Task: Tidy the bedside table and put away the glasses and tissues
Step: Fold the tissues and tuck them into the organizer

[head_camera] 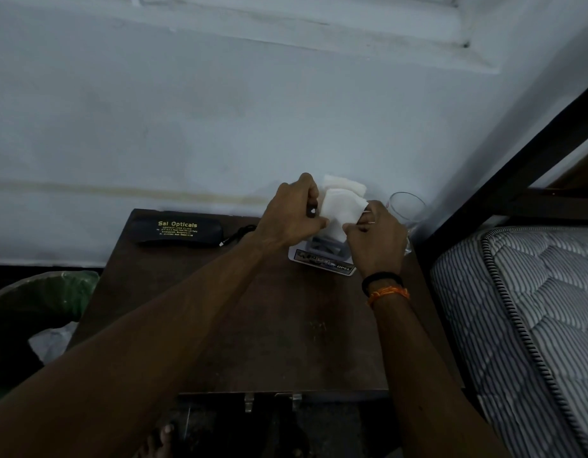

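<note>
While a black case (177,230) lettered "Sai Opticals" lies on the counter (253,319), a white tissue (340,209) is pinched between the closed left hand (291,213) and right hand (377,238) above a packet (322,261) marked "OPEL".

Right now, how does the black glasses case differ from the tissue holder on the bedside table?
The glasses case is black with gold lettering and lies flat, shut and untouched at the back left. The tissue holder is pale, sits further right, and white tissues stand up out of it. The left hand and right hand are both gripping those tissues, not the case. Both rest on the same dark wooden table near the wall.
</note>
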The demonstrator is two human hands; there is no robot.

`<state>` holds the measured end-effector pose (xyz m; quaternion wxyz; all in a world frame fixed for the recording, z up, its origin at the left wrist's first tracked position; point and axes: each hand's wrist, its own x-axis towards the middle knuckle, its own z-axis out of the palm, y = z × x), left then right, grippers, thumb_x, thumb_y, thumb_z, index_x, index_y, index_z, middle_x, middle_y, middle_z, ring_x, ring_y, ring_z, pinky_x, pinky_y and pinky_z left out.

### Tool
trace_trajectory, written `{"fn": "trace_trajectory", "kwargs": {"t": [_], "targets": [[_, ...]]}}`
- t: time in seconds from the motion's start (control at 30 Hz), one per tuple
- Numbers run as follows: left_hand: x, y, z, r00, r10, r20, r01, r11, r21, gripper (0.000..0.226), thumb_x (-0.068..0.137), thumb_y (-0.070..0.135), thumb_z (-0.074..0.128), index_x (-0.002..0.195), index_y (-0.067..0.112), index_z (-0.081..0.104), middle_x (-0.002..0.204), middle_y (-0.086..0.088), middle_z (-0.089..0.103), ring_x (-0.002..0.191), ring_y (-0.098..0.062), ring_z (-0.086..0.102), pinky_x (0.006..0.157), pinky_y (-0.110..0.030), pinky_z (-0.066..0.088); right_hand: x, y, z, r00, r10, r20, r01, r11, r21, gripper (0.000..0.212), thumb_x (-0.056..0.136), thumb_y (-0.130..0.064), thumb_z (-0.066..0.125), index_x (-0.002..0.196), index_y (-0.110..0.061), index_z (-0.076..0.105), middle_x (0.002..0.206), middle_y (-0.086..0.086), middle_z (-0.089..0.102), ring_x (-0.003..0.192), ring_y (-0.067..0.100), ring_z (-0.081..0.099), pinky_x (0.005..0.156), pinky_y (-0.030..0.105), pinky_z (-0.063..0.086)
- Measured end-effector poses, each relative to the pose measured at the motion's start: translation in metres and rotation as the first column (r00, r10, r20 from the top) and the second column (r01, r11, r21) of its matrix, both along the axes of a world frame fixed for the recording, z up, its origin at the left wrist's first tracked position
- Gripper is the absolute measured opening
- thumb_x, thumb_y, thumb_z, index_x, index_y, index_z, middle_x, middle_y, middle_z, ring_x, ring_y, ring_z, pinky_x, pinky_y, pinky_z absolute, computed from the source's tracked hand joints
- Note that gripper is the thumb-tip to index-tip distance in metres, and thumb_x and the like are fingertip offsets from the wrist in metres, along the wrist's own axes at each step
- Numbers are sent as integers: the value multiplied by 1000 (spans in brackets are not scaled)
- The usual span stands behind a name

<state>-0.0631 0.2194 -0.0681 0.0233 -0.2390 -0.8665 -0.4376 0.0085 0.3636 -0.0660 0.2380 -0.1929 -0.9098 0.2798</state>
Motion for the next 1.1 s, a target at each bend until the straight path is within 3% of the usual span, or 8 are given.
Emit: {"fn": "trace_trajectory", "kwargs": {"t": [0.07, 0.17, 0.23, 0.33, 0.47, 0.63, 0.77, 1.1], "targets": [[-1, -7, 3, 997, -15, 70, 18, 999, -43, 54, 67, 25, 84, 105, 9, 49, 104, -7, 60, 95, -25, 57, 72, -41, 52, 3, 0, 5, 999, -30, -25, 28, 998, -58, 23, 72, -3, 63, 91, -14, 56, 86, 2, 65, 77, 14, 56, 64, 24, 41], [2, -18, 6, 965, -101, 242, 135, 982, -128, 71, 63, 27, 88, 114, 14, 41, 107, -5, 55, 94, -22, 56, 64, -30, 48, 11, 1, 10, 999, -39, 9, 40, 996, -85, 21, 73, -1, 60, 84, -17, 53, 85, 0, 64, 80, 16, 59, 68, 27, 47], [4, -22, 4, 941, -145, 305, 200, 967, -155, 80, 61, 27, 90, 119, 16, 36, 116, -6, 54, 102, -23, 56, 77, -38, 55, 16, 2, 8, 995, -34, 97, 35, 999, -16, 10, 76, -6, 63, 81, -14, 60, 87, 2, 67, 82, 18, 61, 69, 27, 46], [7, -22, 5, 943, -164, 291, 221, 959, -177, 89, 57, 24, 92, 124, 16, 34, 128, -8, 50, 114, -25, 52, 93, -44, 53, 27, 0, 5, 978, -50, 204, 32, 995, 91, 6, 81, -16, 63, 84, -12, 65, 92, 7, 67, 88, 24, 63, 70, 28, 46], [0, -16, 7, 942, -217, 256, 271, 943, -196, 100, 54, 25, 93, 133, 15, 32, 132, -8, 49, 119, -27, 51, 97, -46, 52, 39, -5, -1, 958, -89, 274, 48, 987, 153, 20, 81, -32, 67, 90, -14, 65, 102, 8, 64, 91, 24, 63, 72, 31, 51], [-8, -12, -1, 958, -197, 210, 250, 930, -270, 92, 58, 29, 91, 133, 14, 40, 132, -8, 48, 120, -28, 49, 97, -47, 50, 38, -3, -5, 968, -66, 242, 36, 991, 125, 17, 82, -26, 67, 92, -13, 64, 100, 6, 64, 94, 23, 62, 79, 34, 51], [-11, -19, -7, 968, -169, 185, 212, 947, -243, 93, 56, 38, 91, 131, 15, 42, 129, -7, 50, 117, -25, 49, 97, -46, 49, 33, 0, -5, 977, -25, 212, 4, 995, 99, 14, 83, -23, 69, 88, -12, 62, 94, 6, 65, 90, 23, 62, 74, 30, 46], [-13, -28, -8, 961, -140, 237, 180, 971, -156, 93, 53, 34, 93, 129, 19, 41, 124, -1, 54, 107, -18, 53, 80, -28, 45, 28, -1, -6, 984, -8, 181, -10, 995, 95, 13, 83, -21, 69, 88, -12, 60, 92, 6, 65, 85, 20, 59, 70, 24, 36]]}}
